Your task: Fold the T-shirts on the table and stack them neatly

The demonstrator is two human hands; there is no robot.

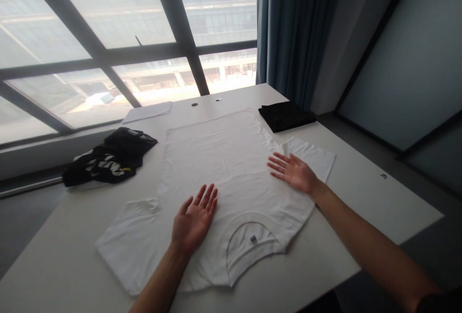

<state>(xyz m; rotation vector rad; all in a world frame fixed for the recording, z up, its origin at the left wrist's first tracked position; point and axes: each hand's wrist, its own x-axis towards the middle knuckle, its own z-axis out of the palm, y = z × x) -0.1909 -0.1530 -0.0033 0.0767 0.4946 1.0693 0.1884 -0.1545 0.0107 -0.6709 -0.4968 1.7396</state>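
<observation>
Item 1: white T-shirt [212, 159]. It is being borne flat by the table [390, 212], with its collar [254, 245] being shown at the near end. The 2 sleeves are being spread outward, presumably so that the body is not being bunched beneath them.

Item 2: left hand [193, 221]. It is being held palm up over the shirt, left of the collar, fingers loosely straight. Nothing is being gripped; whether the fabric is being touched cannot be told.

Item 3: right hand [294, 173]. It is being held palm up at the shirt's right side, by the sleeve, fingers parted and nothing being clasped. As the shirt's weight is evidently being carried from below, no grip is being required.

Item 4: folded black cloth [287, 115], being stored just beside the shirt's far right side.

Item 5: crumpled black bundle [110, 156], being set left of the shirt, apparently so that the shirt is not being covered.
</observation>
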